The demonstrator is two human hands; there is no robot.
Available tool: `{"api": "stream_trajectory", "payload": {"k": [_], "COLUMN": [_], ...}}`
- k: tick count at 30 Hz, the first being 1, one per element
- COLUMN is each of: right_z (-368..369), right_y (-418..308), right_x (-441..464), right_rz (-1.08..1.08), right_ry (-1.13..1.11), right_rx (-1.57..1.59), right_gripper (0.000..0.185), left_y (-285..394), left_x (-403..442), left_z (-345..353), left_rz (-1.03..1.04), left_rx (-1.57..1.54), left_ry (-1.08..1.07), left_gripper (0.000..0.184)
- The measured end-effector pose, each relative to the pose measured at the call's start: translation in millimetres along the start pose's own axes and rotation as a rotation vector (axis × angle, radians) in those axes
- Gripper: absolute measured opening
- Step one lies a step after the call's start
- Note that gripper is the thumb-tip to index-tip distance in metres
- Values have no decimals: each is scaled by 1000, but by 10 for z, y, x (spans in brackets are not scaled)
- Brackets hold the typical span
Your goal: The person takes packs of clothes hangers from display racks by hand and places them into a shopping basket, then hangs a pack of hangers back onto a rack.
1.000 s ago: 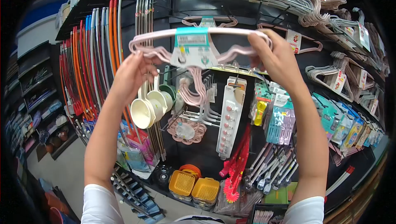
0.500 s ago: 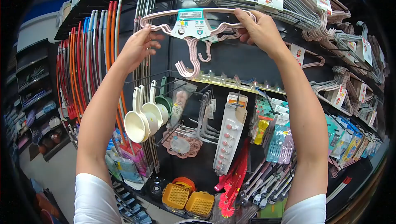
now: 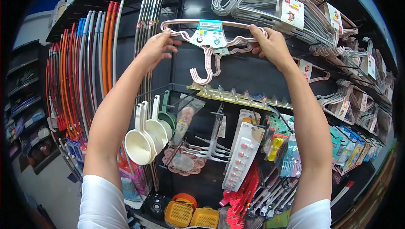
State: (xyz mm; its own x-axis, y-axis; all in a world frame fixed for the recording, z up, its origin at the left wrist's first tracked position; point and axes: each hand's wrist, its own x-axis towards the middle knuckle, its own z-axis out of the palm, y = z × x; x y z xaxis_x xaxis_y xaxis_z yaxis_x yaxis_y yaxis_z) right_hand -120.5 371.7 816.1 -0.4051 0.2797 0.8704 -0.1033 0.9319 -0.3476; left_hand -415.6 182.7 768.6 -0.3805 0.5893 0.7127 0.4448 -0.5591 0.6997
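Note:
A pack of pale pink clothes hangers [image 3: 236, 42] is held up before the dark wall panel, upside down with its hooks pointing down. A white and teal card sleeve [image 3: 209, 33] wraps its middle. My left hand [image 3: 159, 47] grips the left end, thumb on top, other fingers loosely curled. On the right end, my right hand [image 3: 270, 45] is closed with the thumb over the bar. Just below the hooks runs a yellowish strip with several clear hooks [image 3: 240, 96]. Part of the pack's right end is hidden by my right fingers.
Bundles of grey hangers [image 3: 253, 11] hang at the upper right. White ladles [image 3: 141, 144] hang below my left arm. Long coloured poles [image 3: 84, 60] stand at left. A white card with pink knobs [image 3: 244, 157], red brushes [image 3: 242, 197] and yellow baskets [image 3: 179, 213] are lower down.
The hanger pack and both hands have shifted right and slightly down in view, and its hooks now overlap more. The head view has turned a little. Both hands keep their hold.

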Motion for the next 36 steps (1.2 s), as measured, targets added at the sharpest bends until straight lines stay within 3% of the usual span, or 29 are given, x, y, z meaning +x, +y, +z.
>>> {"api": "stream_trajectory", "payload": {"k": [15,18,20,23,24,26,28,30,33,36], "right_z": [232,213,226,126,89,12,-31,-42,-108,-197], "right_y": [180,184,301,433,467,460,490,404,239,154], "right_x": [128,100,96,49,20,-83,-174,-347,-675,-1035], "right_rz": [99,86,-41,-59,-67,-33,-128,-119,-139,-185], "right_ry": [117,127,164,199,208,215,296,289,274,224], "right_rx": [2,-116,-242,-359,-418,-422,-489,-496,-452,-472], "right_gripper": [58,61,65,71,75,77,76,66,43,38], "left_y": [-362,-364,-440,-409,-380,-430,-314,-378,-504,-648], "left_x": [370,422,464,268,156,96,26,201,450,671], "left_z": [-82,-33,4,185,254,372,590,661,723,788], "left_rz": [-77,-113,-100,318,406,907,1063,970,958,823], "left_rx": [111,149,170,665,673,903,1093,1209,1304,1319], "left_ry": [-31,-19,37,477,438,363,327,256,236,157], "left_gripper": [53,55,50,39,34,33,46,62,63,64]}}
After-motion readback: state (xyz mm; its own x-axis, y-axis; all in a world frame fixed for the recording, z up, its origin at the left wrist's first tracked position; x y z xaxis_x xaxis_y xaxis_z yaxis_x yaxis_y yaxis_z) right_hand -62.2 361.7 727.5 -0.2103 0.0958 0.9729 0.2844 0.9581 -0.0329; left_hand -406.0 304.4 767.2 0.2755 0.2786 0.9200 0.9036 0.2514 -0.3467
